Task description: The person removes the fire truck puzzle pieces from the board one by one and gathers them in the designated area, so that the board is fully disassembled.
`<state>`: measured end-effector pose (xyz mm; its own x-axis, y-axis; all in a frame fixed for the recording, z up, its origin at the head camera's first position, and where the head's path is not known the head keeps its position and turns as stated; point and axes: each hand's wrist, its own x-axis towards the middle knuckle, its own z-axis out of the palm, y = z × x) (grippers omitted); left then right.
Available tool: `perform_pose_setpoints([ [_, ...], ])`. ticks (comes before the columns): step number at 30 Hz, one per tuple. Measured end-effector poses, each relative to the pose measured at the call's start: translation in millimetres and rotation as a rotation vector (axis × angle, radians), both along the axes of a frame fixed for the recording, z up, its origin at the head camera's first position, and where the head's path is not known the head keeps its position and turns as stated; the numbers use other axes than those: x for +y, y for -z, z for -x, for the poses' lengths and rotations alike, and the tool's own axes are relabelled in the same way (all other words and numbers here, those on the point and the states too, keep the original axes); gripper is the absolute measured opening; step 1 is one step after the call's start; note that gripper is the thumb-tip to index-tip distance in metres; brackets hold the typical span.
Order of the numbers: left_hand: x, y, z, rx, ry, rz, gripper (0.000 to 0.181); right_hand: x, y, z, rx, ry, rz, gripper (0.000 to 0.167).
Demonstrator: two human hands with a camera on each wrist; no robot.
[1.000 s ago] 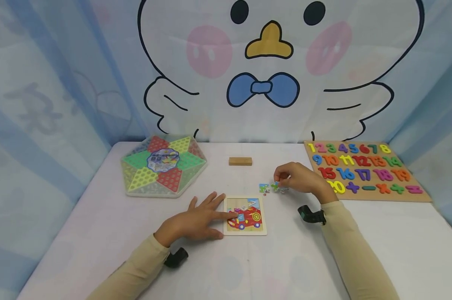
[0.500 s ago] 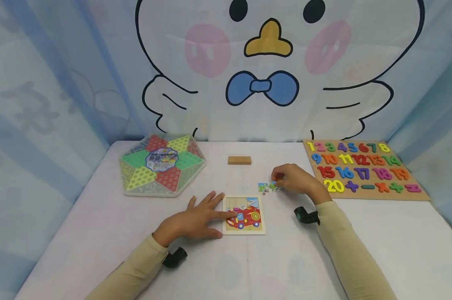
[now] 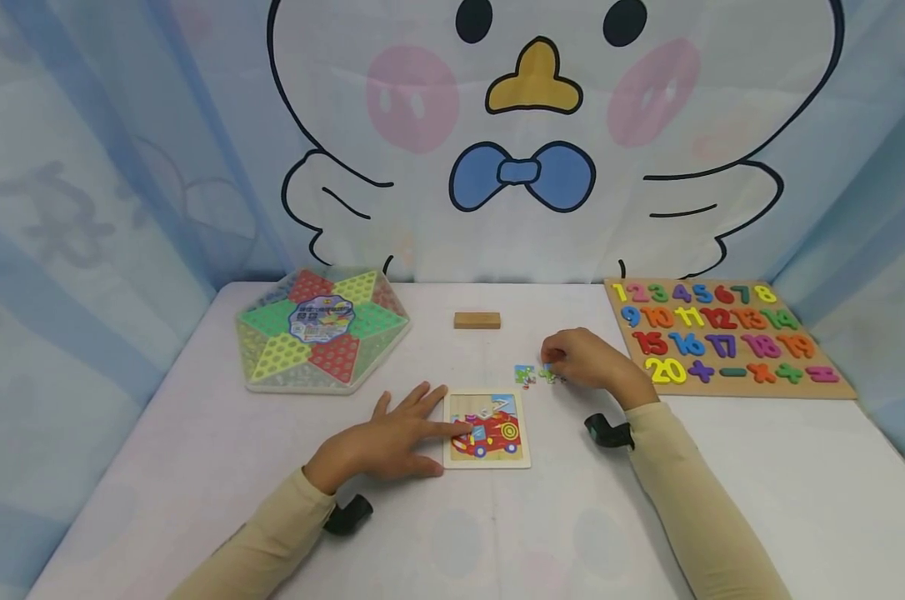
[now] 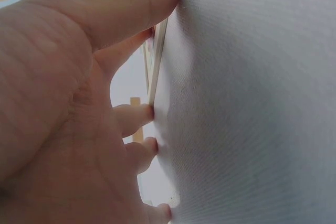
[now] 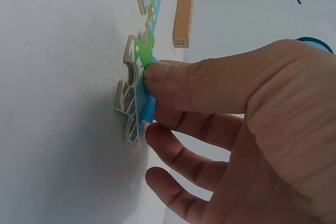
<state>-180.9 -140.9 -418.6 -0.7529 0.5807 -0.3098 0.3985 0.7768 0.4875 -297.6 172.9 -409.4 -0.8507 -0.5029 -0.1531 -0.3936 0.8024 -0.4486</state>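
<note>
My left hand [image 3: 388, 437] lies with fingers spread at the left side of a small wooden jigsaw tray [image 3: 526, 454] with a red car picture. Its index fingertip rests on the picture; the thumb is at the tray's lower left corner. In the left wrist view the tray's edge [image 4: 157, 69] shows behind the fingers. My right hand [image 3: 591, 362] pinches a blue, green and grey puzzle piece [image 5: 144, 100] between thumb and index finger, low at the tabletop. Left of it lies another puzzle piece [image 3: 524, 375].
A wooden block [image 3: 477, 321] lies behind the tray. At the back left is a hexagonal game box [image 3: 265, 377] with coloured triangles. A number board [image 3: 838, 387] occupies the right side. Behind the table hangs a printed curtain [image 3: 422, 233].
The head view shifts slightly. My right wrist has moved a little to the left, its fingers staying at the same puzzle piece. The left hand keeps its place on the tray.
</note>
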Motion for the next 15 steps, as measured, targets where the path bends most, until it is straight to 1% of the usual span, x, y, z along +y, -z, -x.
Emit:
perform_pose_setpoints([
  [4,0.2,-0.1,0.1,-0.006,-0.004,0.001,0.057,-0.9,0.0,-0.6,0.005,-0.003,-0.001,0.007],
  [15,-0.8,1.6,0.3,0.002,0.001,-0.005,0.057,-2.4,0.4,-0.8,0.015,-0.009,-0.013,0.006],
])
